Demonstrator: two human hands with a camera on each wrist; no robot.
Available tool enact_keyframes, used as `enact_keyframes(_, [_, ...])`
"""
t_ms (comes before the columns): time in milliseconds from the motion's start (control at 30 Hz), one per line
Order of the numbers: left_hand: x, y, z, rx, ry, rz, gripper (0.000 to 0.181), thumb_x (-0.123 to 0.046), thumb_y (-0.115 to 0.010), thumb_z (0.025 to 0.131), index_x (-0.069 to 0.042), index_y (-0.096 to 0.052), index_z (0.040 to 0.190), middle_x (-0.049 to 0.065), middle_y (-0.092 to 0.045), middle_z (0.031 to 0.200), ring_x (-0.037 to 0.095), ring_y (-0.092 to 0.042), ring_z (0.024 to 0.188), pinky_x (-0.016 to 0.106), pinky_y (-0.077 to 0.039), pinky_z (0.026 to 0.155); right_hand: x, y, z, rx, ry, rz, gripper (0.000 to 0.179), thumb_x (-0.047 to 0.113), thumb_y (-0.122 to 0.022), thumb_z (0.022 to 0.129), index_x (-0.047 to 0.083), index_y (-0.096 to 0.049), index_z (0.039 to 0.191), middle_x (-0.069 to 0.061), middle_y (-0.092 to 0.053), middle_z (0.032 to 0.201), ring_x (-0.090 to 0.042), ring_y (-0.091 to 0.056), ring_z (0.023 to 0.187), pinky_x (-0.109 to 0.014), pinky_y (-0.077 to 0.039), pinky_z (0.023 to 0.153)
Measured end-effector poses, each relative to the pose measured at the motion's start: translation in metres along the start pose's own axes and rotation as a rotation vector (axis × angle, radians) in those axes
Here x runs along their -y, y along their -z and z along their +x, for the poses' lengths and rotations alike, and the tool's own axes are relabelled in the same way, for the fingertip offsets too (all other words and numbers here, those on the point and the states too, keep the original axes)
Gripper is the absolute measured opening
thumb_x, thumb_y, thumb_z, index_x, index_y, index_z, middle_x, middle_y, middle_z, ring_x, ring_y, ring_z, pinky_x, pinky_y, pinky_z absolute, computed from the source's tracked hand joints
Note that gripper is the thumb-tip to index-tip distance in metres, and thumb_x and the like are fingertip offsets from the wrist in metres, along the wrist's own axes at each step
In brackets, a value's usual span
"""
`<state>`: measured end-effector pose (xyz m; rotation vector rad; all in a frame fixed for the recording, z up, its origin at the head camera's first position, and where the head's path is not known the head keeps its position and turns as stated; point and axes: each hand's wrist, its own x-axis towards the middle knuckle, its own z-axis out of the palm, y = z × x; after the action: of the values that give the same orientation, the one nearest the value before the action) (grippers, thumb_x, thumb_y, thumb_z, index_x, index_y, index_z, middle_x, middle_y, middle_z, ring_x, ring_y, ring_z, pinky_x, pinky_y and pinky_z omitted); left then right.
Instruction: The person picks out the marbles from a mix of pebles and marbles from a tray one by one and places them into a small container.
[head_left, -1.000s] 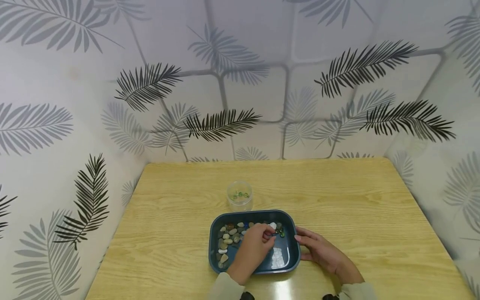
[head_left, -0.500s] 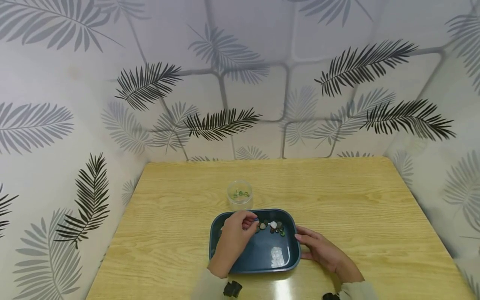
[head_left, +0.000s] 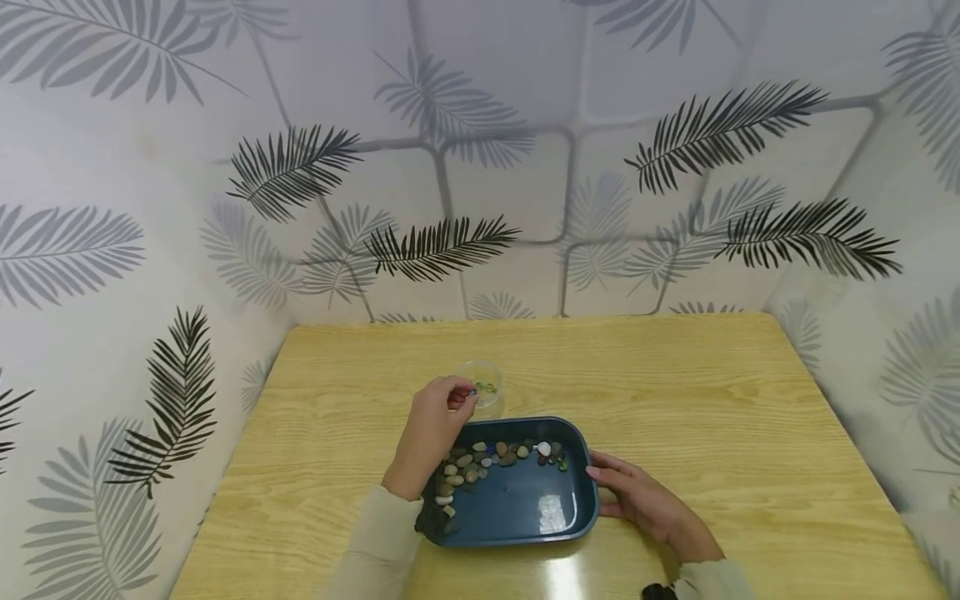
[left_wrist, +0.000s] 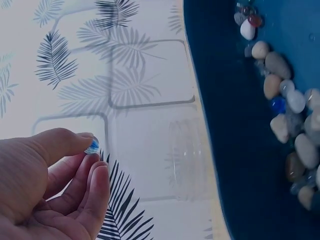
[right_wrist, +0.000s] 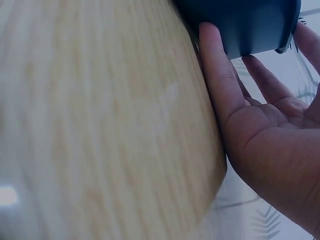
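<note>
My left hand [head_left: 437, 417] is raised at the near left side of a clear round container [head_left: 491, 402]. In the left wrist view its thumb and fingers pinch a small clear-and-blue glass marble [left_wrist: 92, 145]. Several green glass pieces [head_left: 486, 387] lie inside the container. My right hand [head_left: 641, 500] rests against the right outer wall of a dark blue tray [head_left: 517, 508]; in the right wrist view its fingers [right_wrist: 212, 50] are extended and touch that wall. Pebbles [head_left: 465, 460] and a few glass marbles line the tray's left and far sides.
The tray stands on a wooden table [head_left: 675, 383] near its front, and the container is just behind the tray. A white stone [head_left: 543, 448] and a green glass piece [head_left: 562, 467] lie in the tray's far right corner. Leaf-patterned walls surround the table.
My left hand has moved from inside the tray, up and left over its far edge to the container, with the blue marble pinched. The right hand has stayed at the tray's side.
</note>
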<state>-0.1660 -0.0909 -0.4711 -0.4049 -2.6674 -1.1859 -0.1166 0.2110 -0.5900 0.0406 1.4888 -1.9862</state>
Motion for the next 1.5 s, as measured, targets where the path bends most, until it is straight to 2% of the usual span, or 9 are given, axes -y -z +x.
enact_keyframes(300, [0.004,-0.005,0.021,0.078,0.035,0.059,0.016,-0.017,-0.060,0.084,-0.009,-0.064,0.097,-0.002,-0.058,0.087,0.007,-0.053,0.075,0.022,-0.046,0.066,0.000,0.000,0.002,-0.030,-0.002,0.005,0.062,0.027,-0.052,0.089,0.004,-0.024,0.139,-0.015,-0.030,0.138,-0.024,-0.051,0.107,-0.044,-0.043,0.085])
enact_keyframes(500, [0.016,-0.019,0.031,0.100,0.037,0.099,0.015,-0.015,-0.059,0.085,-0.006,-0.064,0.096,-0.001,-0.058,0.084,0.009,-0.052,0.073,0.024,-0.046,0.066,-0.001,0.000,0.003,-0.026,0.001,0.005,0.062,0.027,-0.052,0.089,0.004,-0.024,0.139,-0.015,-0.032,0.137,-0.025,-0.051,0.106,-0.044,-0.043,0.084])
enact_keyframes(833, [0.032,-0.040,0.043,0.151,0.093,0.131,0.013,-0.011,-0.057,0.085,-0.005,-0.064,0.094,0.002,-0.059,0.086,0.012,-0.054,0.077,0.026,-0.047,0.068,0.000,-0.001,0.000,-0.023,-0.015,-0.001,0.062,0.028,-0.051,0.089,0.004,-0.023,0.139,-0.016,-0.033,0.137,-0.024,-0.052,0.105,-0.044,-0.043,0.084])
enact_keyframes(1033, [0.034,-0.047,0.050,0.159,0.089,0.155,0.012,-0.010,-0.057,0.085,-0.007,-0.063,0.094,0.002,-0.059,0.086,0.013,-0.055,0.078,0.027,-0.047,0.069,0.001,-0.002,0.000,-0.022,-0.009,0.008,0.061,0.026,-0.051,0.090,0.003,-0.023,0.139,-0.016,-0.033,0.137,-0.025,-0.051,0.107,-0.044,-0.043,0.084])
enact_keyframes(1500, [0.040,-0.059,0.056,0.159,0.098,0.172,0.012,-0.013,-0.057,0.086,-0.009,-0.063,0.096,0.001,-0.059,0.088,0.012,-0.055,0.079,0.027,-0.047,0.069,-0.001,0.001,0.001,0.007,0.000,0.010,0.058,0.025,-0.049,0.091,0.004,-0.024,0.139,-0.016,-0.032,0.137,-0.026,-0.050,0.108,-0.044,-0.042,0.085])
